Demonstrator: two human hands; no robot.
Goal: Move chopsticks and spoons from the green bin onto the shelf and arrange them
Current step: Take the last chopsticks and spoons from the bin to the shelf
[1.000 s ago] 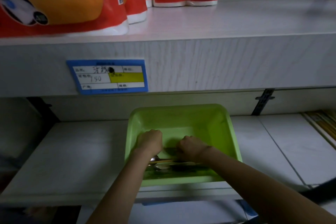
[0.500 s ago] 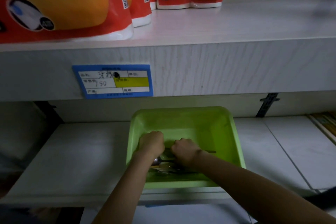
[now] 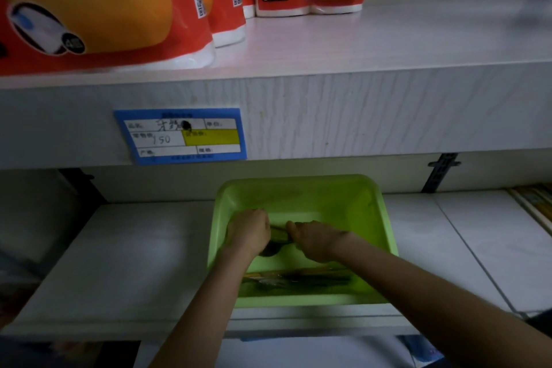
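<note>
The green bin (image 3: 301,188) sits on the lower white shelf (image 3: 125,248). Both my hands are inside it. My left hand (image 3: 249,231) is curled round one end of a small bundle of utensils (image 3: 279,237), and a dark spoon bowl (image 3: 268,251) shows just below it. My right hand (image 3: 313,240) grips the other end of the same bundle. More chopsticks and spoons (image 3: 298,276), some in clear wrapping, lie along the bin's near wall.
An upper shelf (image 3: 328,104) overhangs the bin, with a blue price tag (image 3: 180,136) on its front edge and red packs of paper rolls (image 3: 98,9) on top. Striped items (image 3: 534,203) lie at the lower shelf's far right.
Both hands have lifted a small bundle away from the pile at the bin's near wall and moved it toward the middle of the bin. The view has tilted slightly.
</note>
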